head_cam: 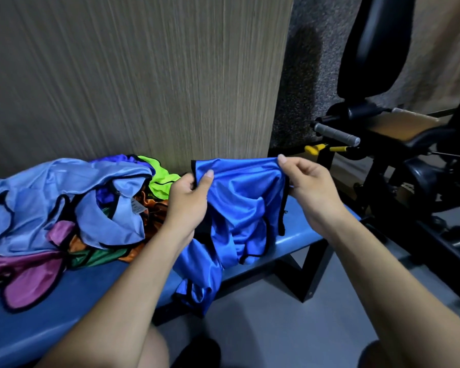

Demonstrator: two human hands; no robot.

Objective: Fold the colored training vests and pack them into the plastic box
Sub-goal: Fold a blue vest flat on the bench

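A royal-blue vest [239, 197] with black trim hangs in front of me over the blue bench [295, 235]. My left hand [189, 200] pinches its upper left edge. My right hand [308, 189] pinches its upper right corner. The cloth sags between them, and its lower part drapes over the bench's front edge. A loose pile of vests [72, 205] lies on the bench to the left: light blue on top, with purple, green, orange and lime-green ones under and around it. No plastic box is in view.
A wood-grain wall panel [133, 75] stands directly behind the bench. Black gym equipment [388, 128] with a grey handle and padded seat crowds the right side. Grey floor [290, 328] shows below the bench, between its black legs.
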